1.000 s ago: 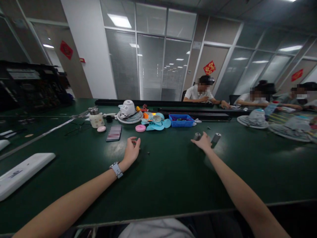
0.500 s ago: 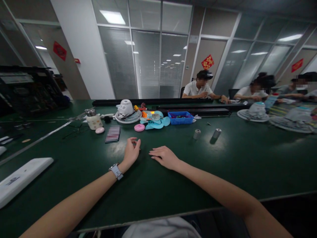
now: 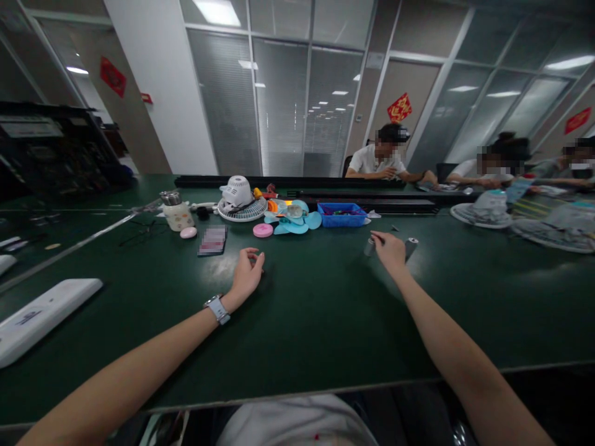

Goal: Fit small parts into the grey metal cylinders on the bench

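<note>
My right hand (image 3: pixel 389 251) is at the nearer-left of two small silver cylinders that look like batteries. Its fingertips close on the top and side of that battery (image 3: pixel 369 248), and the hand hides part of it. The second battery (image 3: pixel 411 246) stands just right of my right hand, partly covered by it. My left hand (image 3: pixel 246 272) rests on the green table (image 3: pixel 307 334) with fingers loosely curled and apart, holding nothing. A watch (image 3: pixel 217 310) is on my left wrist. Nearest beyond that hand are a phone-like flat thing (image 3: pixel 212 240) and a pink round disc (image 3: pixel 263 230).
Further back are a white fan part (image 3: pixel 242 207), light-blue fan blades (image 3: pixel 295 222) and a blue box (image 3: pixel 341 215) with small things inside. A patterned jar (image 3: pixel 179 217) stands left; a long white casing (image 3: pixel 46 319) lies near left. Co-workers (image 3: pixel 379 161) sit across the table.
My right hand has moved from the table's middle, rightward and away from me, to the left battery. My left hand has stayed where it was. The camera view has tilted slightly down.
</note>
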`<state>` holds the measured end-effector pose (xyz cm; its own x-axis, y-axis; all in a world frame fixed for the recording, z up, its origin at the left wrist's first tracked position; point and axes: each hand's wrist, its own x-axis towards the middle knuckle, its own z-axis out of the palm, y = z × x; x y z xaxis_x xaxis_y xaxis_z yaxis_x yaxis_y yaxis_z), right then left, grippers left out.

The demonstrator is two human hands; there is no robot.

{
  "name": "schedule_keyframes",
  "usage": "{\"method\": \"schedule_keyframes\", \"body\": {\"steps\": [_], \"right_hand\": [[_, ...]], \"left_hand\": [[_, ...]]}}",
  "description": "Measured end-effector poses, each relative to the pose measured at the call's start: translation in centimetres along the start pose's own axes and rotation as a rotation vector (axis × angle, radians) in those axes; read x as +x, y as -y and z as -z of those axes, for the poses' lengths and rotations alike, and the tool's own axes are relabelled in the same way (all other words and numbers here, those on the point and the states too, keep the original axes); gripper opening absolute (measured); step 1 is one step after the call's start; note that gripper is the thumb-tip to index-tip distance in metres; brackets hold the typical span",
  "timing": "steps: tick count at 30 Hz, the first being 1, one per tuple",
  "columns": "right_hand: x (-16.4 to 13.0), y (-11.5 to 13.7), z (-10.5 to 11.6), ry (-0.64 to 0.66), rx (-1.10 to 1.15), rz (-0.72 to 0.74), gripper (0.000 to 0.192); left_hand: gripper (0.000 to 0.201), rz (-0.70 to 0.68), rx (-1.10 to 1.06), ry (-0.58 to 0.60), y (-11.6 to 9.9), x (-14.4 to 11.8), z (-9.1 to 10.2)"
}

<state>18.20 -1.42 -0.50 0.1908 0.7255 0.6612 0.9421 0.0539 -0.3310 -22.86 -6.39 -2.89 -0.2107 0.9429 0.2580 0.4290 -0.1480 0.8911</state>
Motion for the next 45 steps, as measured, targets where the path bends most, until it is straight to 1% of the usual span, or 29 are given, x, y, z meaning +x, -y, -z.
{"method": "schedule_keyframes", "body": {"steps": [4, 8, 12, 15, 20, 23, 26, 28, 29, 31, 33, 34, 36, 38, 39, 41, 45], "right_hand": [[-0.3, 0.5, -0.4, -0.004, 0.041, -0.019, 0.033], [-0.4, 1.3, -0.2, 0.010, 0.019, -0.064, 0.032], [-0.4, 1.3, -0.1, 0.010, -0.008, -0.035, 0.035], [-0.2, 1.1, 0.0, 0.037, -0.025, -0.035, 0.035], [-0.1, 1.0, 0.0, 0.110, -0.084, -0.114, 0.033], [-0.2, 0.4, -0.4, 0.135, -0.029, -0.155, 0.037], [-0.5, -0.5, -1.1, 0.219, 0.010, -0.262, 0.049], [-0.8, -0.2, -1.4, 0.243, 0.045, -0.326, 0.047], [-1.1, 0.6, -1.5, 0.243, 0.107, -0.332, 0.044], [-2.2, 3.3, -1.5, 0.257, 0.340, -0.289, 0.041], [-4.2, 7.5, -1.4, 0.344, 0.630, -0.177, 0.042], [-5.4, 9.7, -1.4, 0.421, 0.725, -0.094, 0.042], [-7.9, 13.9, -1.1, 0.526, 0.794, 0.070, 0.041], [-9.9, 16.7, -0.8, 0.606, 0.810, 0.175, 0.039], [-10.7, 17.6, -0.7, 0.630, 0.814, 0.203, 0.039], [-11.6, 18.3, -0.4, 0.647, 0.811, 0.231, 0.039], [-11.7, 18.2, 0.1, 0.635, 0.776, 0.248, 0.037]], "left_hand": [[0.033, -0.009, 0.012, 0.002, 0.1, 0.0, 0.1], [0.032, -0.010, 0.036, 0.015, 0.3, 0.1, 0.1], [0.032, -0.013, 0.030, 0.026, 0.3, 0.0, 0.1], [0.032, -0.005, 0.023, 0.025, 0.0, -0.1, 0.1], [0.032, 0.002, 0.024, 0.028, -0.4, -0.3, 0.2], [0.033, -0.010, 0.032, 0.031, -0.2, -0.3, 0.2], [0.034, -0.019, 0.044, 0.037, 0.1, -0.1, 0.1], [0.034, -0.031, 0.047, 0.046, 0.2, 0.0, 0.1], [0.034, -0.049, 0.048, 0.059, 0.1, -0.1, 0.2], [0.034, -0.113, 0.048, 0.106, -0.3, -0.4, 0.3], [0.036, -0.201, 0.046, 0.191, -1.0, -1.2, 0.4], [0.038, -0.243, 0.044, 0.238, -1.4, -1.7, 0.5], [0.041, -0.317, 0.039, 0.327, -2.1, -2.7, 0.6], [0.040, -0.381, 0.038, 0.401, -2.7, -3.5, 0.6], [0.038, -0.409, 0.038, 0.427, -2.8, -3.8, 0.6], [0.034, -0.452, 0.040, 0.457, -3.0, -3.9, 0.5], [0.031, -0.468, 0.059, 0.430, -3.1, -3.2, 0.2]]}}
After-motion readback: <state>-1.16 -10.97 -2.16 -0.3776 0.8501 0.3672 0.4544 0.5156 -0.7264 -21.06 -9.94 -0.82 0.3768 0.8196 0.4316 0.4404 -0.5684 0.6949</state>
